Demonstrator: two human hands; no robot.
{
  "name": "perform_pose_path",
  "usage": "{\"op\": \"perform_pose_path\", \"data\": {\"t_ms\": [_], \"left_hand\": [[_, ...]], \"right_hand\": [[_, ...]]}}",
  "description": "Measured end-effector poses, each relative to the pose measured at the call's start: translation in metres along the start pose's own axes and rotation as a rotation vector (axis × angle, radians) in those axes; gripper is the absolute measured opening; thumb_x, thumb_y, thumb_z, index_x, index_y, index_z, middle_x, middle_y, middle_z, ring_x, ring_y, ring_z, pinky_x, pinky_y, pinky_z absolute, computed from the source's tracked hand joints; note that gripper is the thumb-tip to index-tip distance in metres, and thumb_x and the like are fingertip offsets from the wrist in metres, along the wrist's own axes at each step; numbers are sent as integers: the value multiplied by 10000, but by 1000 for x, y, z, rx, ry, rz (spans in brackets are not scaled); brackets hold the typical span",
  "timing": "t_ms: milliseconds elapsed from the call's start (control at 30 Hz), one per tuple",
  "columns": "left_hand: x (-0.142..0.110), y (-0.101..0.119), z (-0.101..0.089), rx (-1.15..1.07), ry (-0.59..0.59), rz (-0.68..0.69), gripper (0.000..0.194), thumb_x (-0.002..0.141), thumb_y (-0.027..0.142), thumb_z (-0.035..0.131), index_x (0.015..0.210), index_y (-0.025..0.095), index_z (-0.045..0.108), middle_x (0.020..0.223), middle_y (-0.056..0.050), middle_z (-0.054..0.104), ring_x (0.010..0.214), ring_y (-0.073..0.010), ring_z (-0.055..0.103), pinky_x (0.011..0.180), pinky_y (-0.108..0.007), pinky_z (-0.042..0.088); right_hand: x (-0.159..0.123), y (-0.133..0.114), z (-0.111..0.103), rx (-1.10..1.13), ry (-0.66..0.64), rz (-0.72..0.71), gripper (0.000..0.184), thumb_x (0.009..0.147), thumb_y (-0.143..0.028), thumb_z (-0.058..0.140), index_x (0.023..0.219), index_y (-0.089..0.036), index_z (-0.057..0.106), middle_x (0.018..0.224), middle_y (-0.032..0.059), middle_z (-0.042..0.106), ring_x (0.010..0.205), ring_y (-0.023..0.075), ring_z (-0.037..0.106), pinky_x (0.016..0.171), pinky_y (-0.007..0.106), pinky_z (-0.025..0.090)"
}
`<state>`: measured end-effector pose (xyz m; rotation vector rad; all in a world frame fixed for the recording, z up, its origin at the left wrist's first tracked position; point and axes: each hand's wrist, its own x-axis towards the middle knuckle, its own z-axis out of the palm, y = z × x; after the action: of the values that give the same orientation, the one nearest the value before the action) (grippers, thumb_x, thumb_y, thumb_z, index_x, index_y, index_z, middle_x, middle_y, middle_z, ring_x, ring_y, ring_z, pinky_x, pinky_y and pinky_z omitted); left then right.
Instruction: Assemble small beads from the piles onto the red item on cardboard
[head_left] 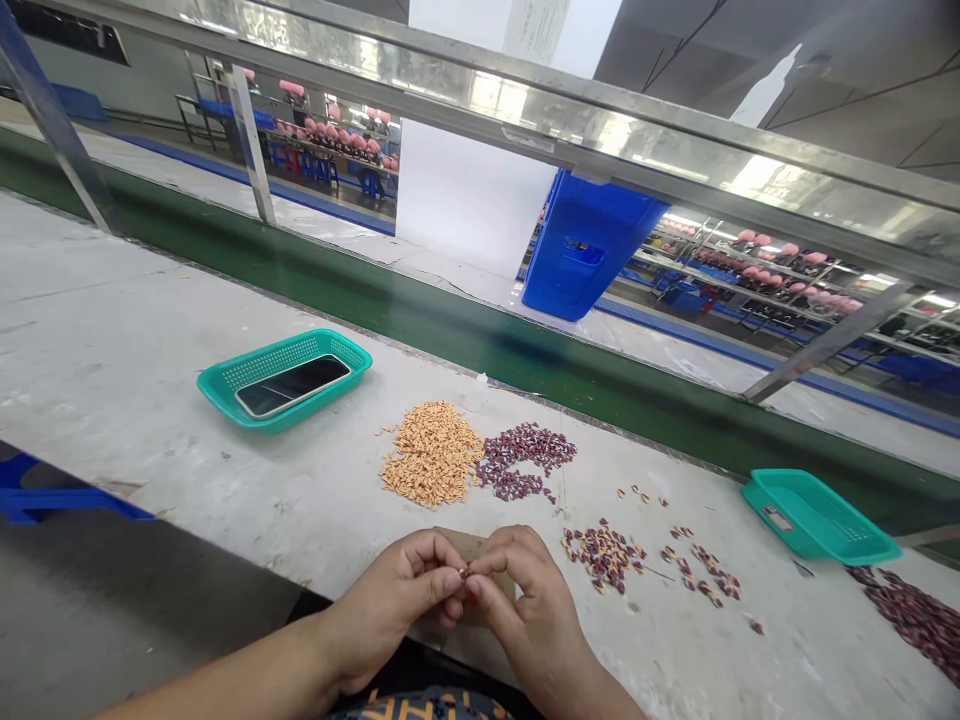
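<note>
Both hands meet low in the middle of the view, in front of the wearer's patterned clothing (420,705). The left hand (394,600) and the right hand (536,615) have their fingers curled, thumbs and forefingers pinching a tiny piece (463,573) between them, largely hidden by the fingertips. The left forearm slants in from the lower left, the right from the lower right.

Just beyond, on the worn, pale tabletop (112,330), lies a heap of tan pieces (433,455), touching a spread of maroon pieces (532,445). To the right sit a pile of two-coloured pieces (604,553) and a looser scatter. A green basket (296,350) at left holds a phone (289,388); another green basket (817,515) stands at right, near a dark red heap (911,620).

Behind runs a green strip (450,305), with a metal beam (517,110) above it and a tilted blue bin (585,245) beyond. Farther back, pink rounded objects (337,137) line racks in the room.
</note>
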<state>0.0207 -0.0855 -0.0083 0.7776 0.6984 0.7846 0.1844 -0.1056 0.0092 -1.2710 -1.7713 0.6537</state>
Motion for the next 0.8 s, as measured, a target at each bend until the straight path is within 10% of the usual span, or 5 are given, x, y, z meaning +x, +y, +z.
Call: {"op": "perform_pose_path", "data": {"t_ms": [800], "left_hand": [[8,10,4,244,-126,-31,239,689,318,725,764,189,538,606,55,567,572,-117,481,581,-231,348]], "right_hand": [[-4,3,-14,-1,-109,72,123,768,-137,654,668,-205,633,741,15,627,774,171,578,727,294,446]]}}
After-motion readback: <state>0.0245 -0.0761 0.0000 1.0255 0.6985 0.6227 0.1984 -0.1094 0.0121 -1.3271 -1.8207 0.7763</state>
